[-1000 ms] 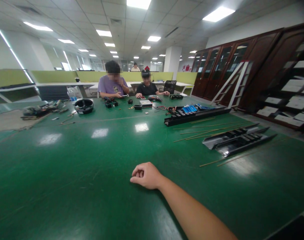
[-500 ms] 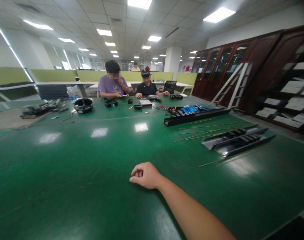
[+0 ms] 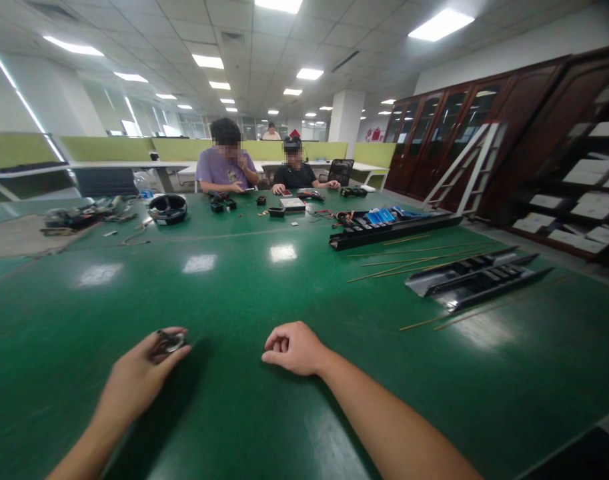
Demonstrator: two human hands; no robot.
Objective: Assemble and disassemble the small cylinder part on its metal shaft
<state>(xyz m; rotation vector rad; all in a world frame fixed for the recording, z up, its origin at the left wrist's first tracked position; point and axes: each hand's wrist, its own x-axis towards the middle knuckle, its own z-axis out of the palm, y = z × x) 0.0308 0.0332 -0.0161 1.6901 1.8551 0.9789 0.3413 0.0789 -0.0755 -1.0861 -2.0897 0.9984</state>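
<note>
My left hand (image 3: 139, 373) is raised a little over the green table (image 3: 224, 427) at the lower left, casting a shadow. Its thumb and fingers pinch a small round silvery object with a dark part (image 3: 174, 343), whose exact kind I cannot make out. To the right of it, my right hand (image 3: 295, 348) rests on the tabletop. Its fingers are loosely curled in, and nothing shows in them.
Long black metal channels (image 3: 489, 283) and thin brass-coloured rods (image 3: 414, 263) lie at the right. A black headset-like ring (image 3: 167, 209) and small black boxes (image 3: 277, 213) stand at the far side. Two people (image 3: 227, 160) sit there. A stepladder (image 3: 471, 167) stands beyond.
My left hand has come into view from the lower left, holding the small silvery object. My right hand has stayed in place.
</note>
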